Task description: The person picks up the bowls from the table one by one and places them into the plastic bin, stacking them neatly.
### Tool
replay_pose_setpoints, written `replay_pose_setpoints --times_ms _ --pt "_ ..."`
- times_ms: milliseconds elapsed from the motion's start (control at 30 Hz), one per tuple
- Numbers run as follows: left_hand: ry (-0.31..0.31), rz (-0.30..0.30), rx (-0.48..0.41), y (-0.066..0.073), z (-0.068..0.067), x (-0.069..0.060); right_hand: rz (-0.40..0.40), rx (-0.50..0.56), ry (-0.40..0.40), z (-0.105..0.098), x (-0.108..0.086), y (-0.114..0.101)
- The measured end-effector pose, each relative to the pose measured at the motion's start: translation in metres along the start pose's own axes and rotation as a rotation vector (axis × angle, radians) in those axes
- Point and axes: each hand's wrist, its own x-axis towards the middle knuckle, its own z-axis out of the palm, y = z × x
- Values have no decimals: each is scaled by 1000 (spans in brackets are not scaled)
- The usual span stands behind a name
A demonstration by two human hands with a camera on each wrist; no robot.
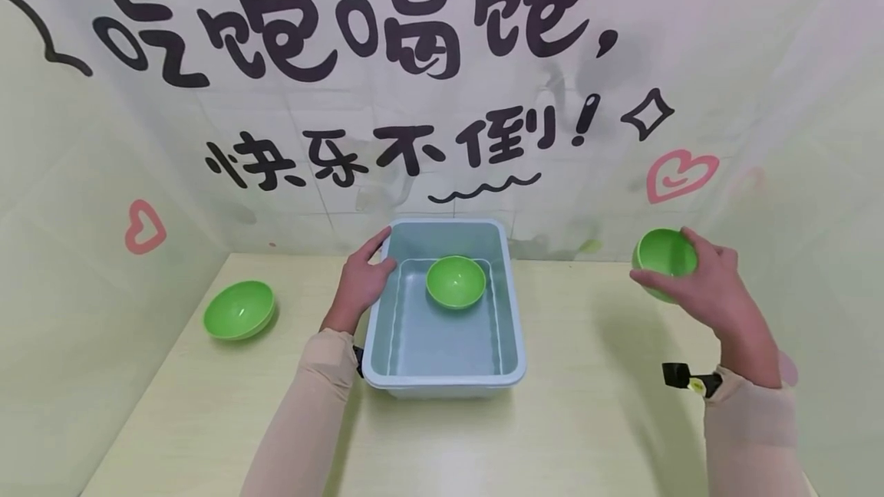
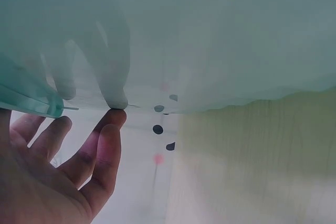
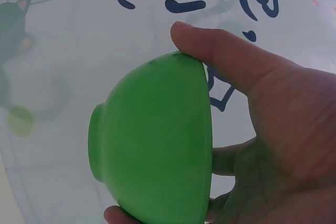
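A light blue plastic basin (image 1: 442,380) stands in the middle of the table. My left hand (image 1: 366,278) grips its left rim, thumb over the edge and fingers against the outer wall. In the left wrist view, the fingertips of the left hand (image 2: 79,156) touch that wall. Inside the basin, toward the back, sits a green bowl (image 1: 456,282). Off to the right, my right hand (image 1: 711,286) holds another green bowl (image 1: 666,253) above the table, tilted. The right wrist view has this bowl (image 3: 157,140) on its side, with thumb and fingers at opposite edges.
A third green bowl (image 1: 239,311) rests on the left of the pale wooden table (image 1: 580,436). A whitish sheet (image 1: 456,144) with black lettering and pink hearts hangs behind the table, and pale sheets flank both sides.
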Motion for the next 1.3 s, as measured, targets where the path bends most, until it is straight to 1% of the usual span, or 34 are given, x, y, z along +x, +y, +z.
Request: replay_pose_setpoints --times_ms 133,400,567,700,900,1067,1300 --pt "-2 -6 -4 0 -1 0 -11 22 -7 -5 5 -6" --pt "-1 -15 -9 0 -2 -1 -24 63 -30 -7 10 -21" --pt "-11 -16 -16 2 -2 1 -53 58 -25 -10 14 -28" --pt "-3 -6 -15 3 -2 3 -72 52 -30 -11 17 -35" --pt "-20 -16 -7 1 -1 1 -66 83 -59 -6 18 -47" --pt "-17 -13 -16 0 -1 0 -89 111 -61 -1 23 -59" --pt "-16 -14 -16 1 -1 1 -126 113 -81 6 30 -75"
